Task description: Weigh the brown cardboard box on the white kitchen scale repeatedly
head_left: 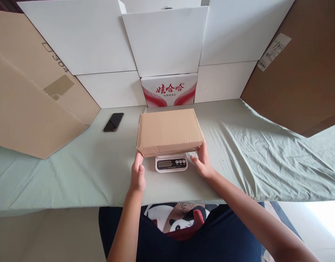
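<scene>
A brown cardboard box (168, 127) is between my two hands, above a white kitchen scale (172, 169). It covers the scale's platform, so I cannot tell whether it rests on it. My left hand (138, 174) grips the box at its near left corner, thumb towards me and the other fingers mostly hidden. At the near right corner my right hand (203, 160) has its fingers along the box's side, with the thumb apart in front. The scale's dark panel, with a small display and round buttons, faces me.
A black phone (113, 122) lies left on the green tablecloth (82, 153). Behind stands a white carton (169, 91) with red print, below white panels (167, 40). Large brown cardboard sheets flank the table at left (28, 83) and right (300, 80).
</scene>
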### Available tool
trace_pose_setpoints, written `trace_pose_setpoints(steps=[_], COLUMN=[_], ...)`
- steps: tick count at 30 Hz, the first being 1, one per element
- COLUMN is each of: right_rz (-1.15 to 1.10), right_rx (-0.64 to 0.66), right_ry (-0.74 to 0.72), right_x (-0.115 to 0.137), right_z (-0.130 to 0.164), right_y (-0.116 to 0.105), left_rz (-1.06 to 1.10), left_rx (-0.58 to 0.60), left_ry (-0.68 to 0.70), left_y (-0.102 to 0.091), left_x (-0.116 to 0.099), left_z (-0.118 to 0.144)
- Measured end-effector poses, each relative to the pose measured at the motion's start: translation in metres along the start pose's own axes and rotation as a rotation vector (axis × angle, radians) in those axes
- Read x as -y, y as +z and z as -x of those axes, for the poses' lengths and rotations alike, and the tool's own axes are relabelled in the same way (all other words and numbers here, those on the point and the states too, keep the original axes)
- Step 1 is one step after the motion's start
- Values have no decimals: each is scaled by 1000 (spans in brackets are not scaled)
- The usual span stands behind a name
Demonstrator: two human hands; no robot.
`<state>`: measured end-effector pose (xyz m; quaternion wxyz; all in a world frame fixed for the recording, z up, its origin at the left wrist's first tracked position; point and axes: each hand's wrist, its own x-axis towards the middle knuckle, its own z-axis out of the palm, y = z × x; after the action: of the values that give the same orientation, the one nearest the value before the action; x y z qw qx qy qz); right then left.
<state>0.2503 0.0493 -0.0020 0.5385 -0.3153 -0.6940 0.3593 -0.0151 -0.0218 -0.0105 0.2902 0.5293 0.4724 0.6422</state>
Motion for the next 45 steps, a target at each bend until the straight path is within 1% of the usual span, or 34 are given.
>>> trace_pose_setpoints(steps=[5, 14, 21, 23, 25, 27, 28, 30, 32, 35, 37, 39, 45], right_rz=[62, 80, 56, 59, 50, 17, -3, -26, -21, 4, 4, 1, -55], right_rx=[-2, -8, -34, -110, -256, -408, -463, -507, -463, -326, -267, -250, -286], right_ry=[13, -40, -42, -35, 5, 83, 123, 168, 158, 118, 96, 83, 123], right_x=[2, 5, 7, 6, 2, -3, -6, -10, -11, -4, 1, 5, 7], right_z=[-5, -6, -6, -7, -9, -14, -16, -19, -20, -18, -16, -15, -16], right_y=[-1, -1, 1, -1, -6, -13, -15, -19, -19, -15, -12, -11, -12], left_rz=[-9, 9, 8, 7, 11, 30, 39, 44, 26, 11, 19, 17, 55], left_rx=[65, 36, 59, 31, -57, -160, -196, -225, -211, -177, -167, -159, -111], left_ry=[-8, -49, -24, 15, 76, 120, 127, 118, 97, 86, 91, 88, 70], left_y=[4, 1, 2, 2, 1, 0, 0, -1, -1, -1, 0, 0, 0], left_x=[-2, 2, 0, -2, -4, -5, -5, -4, -3, -1, -1, -2, -3], left_z=[-7, -6, -8, -9, -11, -12, -12, -13, -13, -13, -12, -11, -8])
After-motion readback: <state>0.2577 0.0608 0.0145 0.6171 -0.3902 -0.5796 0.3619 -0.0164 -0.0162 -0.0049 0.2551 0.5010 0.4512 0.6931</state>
